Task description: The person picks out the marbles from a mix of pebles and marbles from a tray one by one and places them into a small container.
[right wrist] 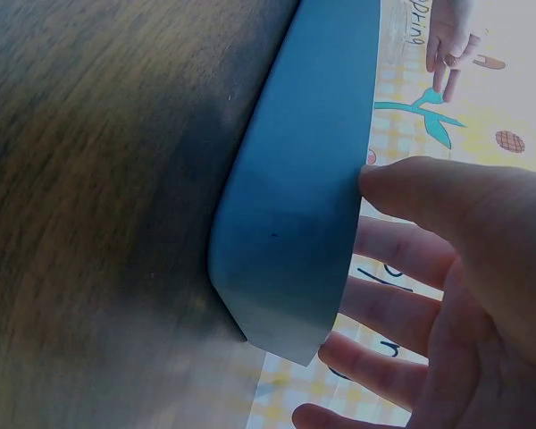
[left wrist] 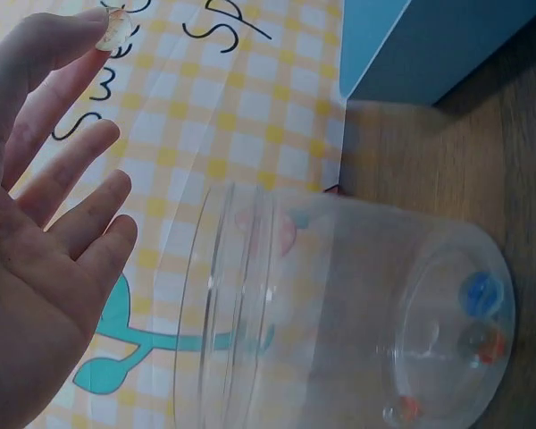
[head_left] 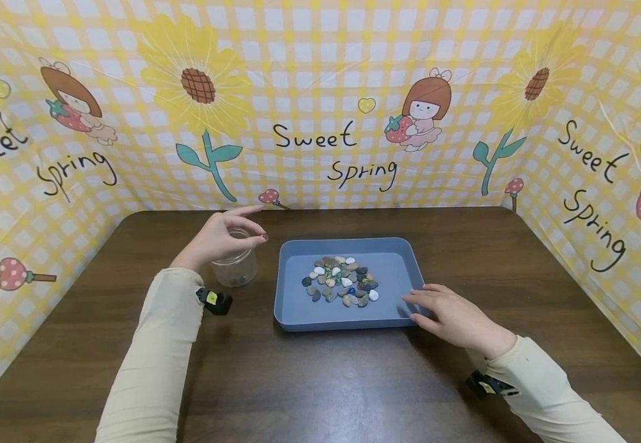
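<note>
Left of centre in the head view, I am pinching a small pebble (head_left: pixel 264 237) in my left hand (head_left: pixel 218 239), just above the clear jar (head_left: pixel 235 266). My right hand (head_left: pixel 446 315), fingers straight, is resting on the blue tray (head_left: pixel 293 311) at its lower right corner.

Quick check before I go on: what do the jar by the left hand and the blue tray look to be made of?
The jar looks like clear plastic, possibly glass: see-through walls with a glossy, ridged rim, and coloured beads show through its base. The blue tray looks like matte moulded plastic: an even grey-blue colour, rounded corners, a thin raised rim and no shine. The small piece pinched by the left hand looks translucent and glassy.
</note>
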Available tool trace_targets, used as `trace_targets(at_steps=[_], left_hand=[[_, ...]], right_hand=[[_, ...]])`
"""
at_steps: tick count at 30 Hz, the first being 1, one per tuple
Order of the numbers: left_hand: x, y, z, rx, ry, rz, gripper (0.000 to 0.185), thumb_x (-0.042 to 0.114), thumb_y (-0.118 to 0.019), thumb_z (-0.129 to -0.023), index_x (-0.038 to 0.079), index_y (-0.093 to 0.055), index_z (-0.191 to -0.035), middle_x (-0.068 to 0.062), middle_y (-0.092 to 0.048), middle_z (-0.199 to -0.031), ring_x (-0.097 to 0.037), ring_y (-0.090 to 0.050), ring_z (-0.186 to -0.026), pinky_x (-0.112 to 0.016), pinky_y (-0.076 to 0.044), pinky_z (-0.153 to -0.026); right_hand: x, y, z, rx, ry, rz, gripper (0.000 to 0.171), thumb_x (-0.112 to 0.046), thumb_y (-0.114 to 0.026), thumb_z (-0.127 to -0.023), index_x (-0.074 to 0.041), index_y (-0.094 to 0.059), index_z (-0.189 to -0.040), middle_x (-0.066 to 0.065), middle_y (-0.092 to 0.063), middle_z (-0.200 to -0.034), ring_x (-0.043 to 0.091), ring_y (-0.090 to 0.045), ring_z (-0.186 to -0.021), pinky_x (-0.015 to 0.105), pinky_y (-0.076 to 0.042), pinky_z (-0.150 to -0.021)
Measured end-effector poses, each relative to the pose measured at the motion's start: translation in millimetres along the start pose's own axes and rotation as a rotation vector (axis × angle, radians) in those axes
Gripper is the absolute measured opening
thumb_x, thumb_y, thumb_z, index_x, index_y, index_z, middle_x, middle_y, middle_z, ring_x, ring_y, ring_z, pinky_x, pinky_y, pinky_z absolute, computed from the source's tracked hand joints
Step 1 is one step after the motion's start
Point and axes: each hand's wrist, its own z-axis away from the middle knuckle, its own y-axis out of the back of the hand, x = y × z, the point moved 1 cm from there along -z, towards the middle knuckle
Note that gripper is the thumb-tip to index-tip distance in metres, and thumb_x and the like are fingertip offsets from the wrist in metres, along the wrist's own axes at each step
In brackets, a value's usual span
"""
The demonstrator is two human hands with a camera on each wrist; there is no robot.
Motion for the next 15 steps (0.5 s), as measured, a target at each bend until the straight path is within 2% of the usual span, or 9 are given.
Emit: trace_targets(at_steps=[6, 15], left_hand=[[-6.7, 6.4, 5.1, 0.016, 0.031, 0.014, 0.022, 0.029, -0.07, -0.083, 0.012, -0.073, -0.096, -0.001, -0.041, -0.148, -0.027, -0.032, -0.139, -0.048, -0.043, -0.101], [-14.0, 13.0, 12.3, 0.029, 0.041, 0.027, 0.025, 0.027, -0.07, -0.084, 0.008, -0.072, -0.099, -0.003, -0.039, -0.149, -0.028, -0.028, -0.141, -0.05, -0.036, -0.107]], right_hand=[[-1.1, 1.1, 0.3, 0.004, 0.006, 0.001, 0.036, -0.021, -0.059, -0.09, -0.005, -0.06, -0.123, 0.017, -0.062, -0.124, 0.04, -0.051, -0.12, 0.051, -0.043, -0.098], [-1.1, 0.8, -0.2, 0.011, 0.015, 0.003, 0.036, -0.02, -0.06, -0.09, -0.005, -0.061, -0.122, 0.017, -0.062, -0.123, 0.04, -0.052, -0.119, 0.052, -0.044, -0.097]])
